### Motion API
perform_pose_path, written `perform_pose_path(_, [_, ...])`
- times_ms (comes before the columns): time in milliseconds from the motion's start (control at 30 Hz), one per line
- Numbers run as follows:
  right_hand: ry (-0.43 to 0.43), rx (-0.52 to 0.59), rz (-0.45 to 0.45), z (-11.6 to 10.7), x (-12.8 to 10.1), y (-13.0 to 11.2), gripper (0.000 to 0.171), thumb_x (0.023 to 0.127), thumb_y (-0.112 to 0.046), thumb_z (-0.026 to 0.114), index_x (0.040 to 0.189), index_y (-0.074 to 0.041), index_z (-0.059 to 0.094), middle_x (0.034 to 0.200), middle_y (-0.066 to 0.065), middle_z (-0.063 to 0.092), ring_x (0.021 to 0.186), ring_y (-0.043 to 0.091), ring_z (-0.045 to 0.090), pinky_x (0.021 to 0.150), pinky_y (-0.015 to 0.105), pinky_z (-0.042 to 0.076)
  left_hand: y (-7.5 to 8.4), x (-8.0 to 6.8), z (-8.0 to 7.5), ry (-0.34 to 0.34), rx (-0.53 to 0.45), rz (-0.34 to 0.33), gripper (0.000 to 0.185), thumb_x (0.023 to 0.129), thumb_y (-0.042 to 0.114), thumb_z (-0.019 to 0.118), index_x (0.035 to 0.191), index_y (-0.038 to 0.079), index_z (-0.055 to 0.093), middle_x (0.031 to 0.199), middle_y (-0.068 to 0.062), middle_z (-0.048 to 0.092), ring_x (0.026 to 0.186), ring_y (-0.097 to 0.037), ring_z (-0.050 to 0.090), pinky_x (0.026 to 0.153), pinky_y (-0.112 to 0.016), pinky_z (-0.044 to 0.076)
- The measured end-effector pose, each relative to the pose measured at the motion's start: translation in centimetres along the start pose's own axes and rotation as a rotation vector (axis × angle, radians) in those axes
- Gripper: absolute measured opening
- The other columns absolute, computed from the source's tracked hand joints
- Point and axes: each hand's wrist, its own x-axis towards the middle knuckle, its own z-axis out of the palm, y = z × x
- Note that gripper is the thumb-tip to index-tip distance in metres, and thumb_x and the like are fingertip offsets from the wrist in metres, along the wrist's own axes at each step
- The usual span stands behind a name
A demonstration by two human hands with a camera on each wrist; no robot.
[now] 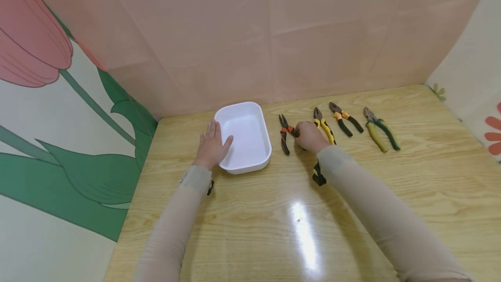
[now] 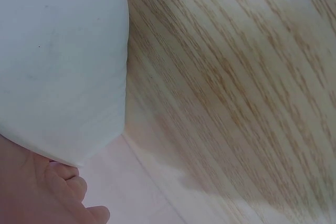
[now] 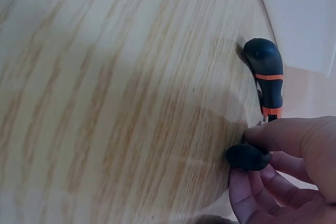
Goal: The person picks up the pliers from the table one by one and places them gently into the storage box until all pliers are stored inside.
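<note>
A white rectangular tray [image 1: 244, 168] stands on the wooden table. My left hand [image 1: 211, 146] rests on the tray's left rim, fingers stretched forward and thumb spread over the inside. Part of that hand [image 2: 39, 192] shows against the tray wall [image 2: 68, 72] in the left wrist view. Right of the tray lie long-nose pliers [image 1: 284, 135] with black and red handles, their jaws pointing away from me. My right hand [image 1: 312, 137] pinches the right handle near its end. In the right wrist view, thumb and fingers close around that black handle end [image 3: 247, 157], while the other handle [image 3: 266, 74] stays free.
Further right lie yellow-and-black pliers [image 1: 328, 132], partly behind my right hand, then orange-and-black pliers [image 1: 346, 119] and green-and-yellow pliers [image 1: 380, 129]. A pink sheet [image 1: 274, 47] hangs behind the table [image 1: 250, 221]. Painted walls flank both sides.
</note>
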Motion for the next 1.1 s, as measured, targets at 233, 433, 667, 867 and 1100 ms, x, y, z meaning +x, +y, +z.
perform_pose_path(233, [-0.006, 0.021, -0.003, -0.06, 0.10, 0.26, 0.034, 0.092, 0.000, 0.063, 0.123, 0.015, 0.060, 0.122, 0.032, 0.063, 0.111, 0.042, 0.062, 0.094, 0.054, 0.054, 0.01, 0.14, 0.02, -0.003, 0.019, 0.006, 0.085, 0.106, 0.058, 0.025, 0.160, -0.003, 0.001, 0.169, -0.018, -0.005, 0.156, -0.031, -0.005, 0.125, -0.054, 0.004])
perform_pose_path(433, [0.002, 0.044, -0.002, -0.27, 0.06, 0.39, 0.035, 0.092, -0.004, 0.068, 0.121, 0.015, 0.061, 0.120, 0.032, 0.064, 0.110, 0.043, 0.063, 0.093, 0.054, 0.054, 0.10, 0.14, 0.03, -0.005, 0.024, 0.006, 0.085, 0.106, 0.058, 0.024, 0.160, -0.003, 0.001, 0.169, -0.018, -0.005, 0.156, -0.032, -0.003, 0.125, -0.054, 0.005])
perform_pose_path(667, [0.014, 0.095, 0.009, -0.43, -0.09, 0.42, 0.026, 0.089, -0.007, 0.069, 0.107, 0.011, 0.067, 0.102, 0.025, 0.069, 0.083, 0.030, 0.066, 0.074, 0.043, 0.058, 0.10, 0.09, -0.08, 0.001, 0.010, 0.007, 0.085, 0.107, 0.057, 0.027, 0.160, -0.004, 0.002, 0.169, -0.020, -0.001, 0.156, -0.033, -0.002, 0.125, -0.055, 0.005])
perform_pose_path(867, [0.007, 0.162, 0.026, -0.48, -0.03, 0.48, 0.029, 0.087, -0.007, 0.068, 0.063, -0.008, 0.052, 0.055, -0.003, 0.039, 0.047, 0.010, 0.034, 0.046, 0.026, 0.032, -0.15, 0.25, 0.11, -0.001, 0.017, 0.007, 0.085, 0.106, 0.058, 0.026, 0.160, -0.004, 0.001, 0.169, -0.020, -0.001, 0.156, -0.033, -0.002, 0.125, -0.055, 0.006])
perform_pose_path(1100, [-0.022, 0.252, 0.067, -0.67, -0.18, 0.40, 0.041, 0.089, -0.011, 0.068, 0.056, -0.013, 0.045, 0.050, -0.005, 0.036, 0.046, 0.009, 0.029, 0.046, 0.025, 0.028, -0.24, 0.27, 0.23, 0.005, 0.008, 0.001, 0.086, 0.106, 0.059, 0.026, 0.160, -0.003, 0.002, 0.169, -0.019, -0.002, 0.156, -0.030, -0.006, 0.125, -0.056, 0.007])
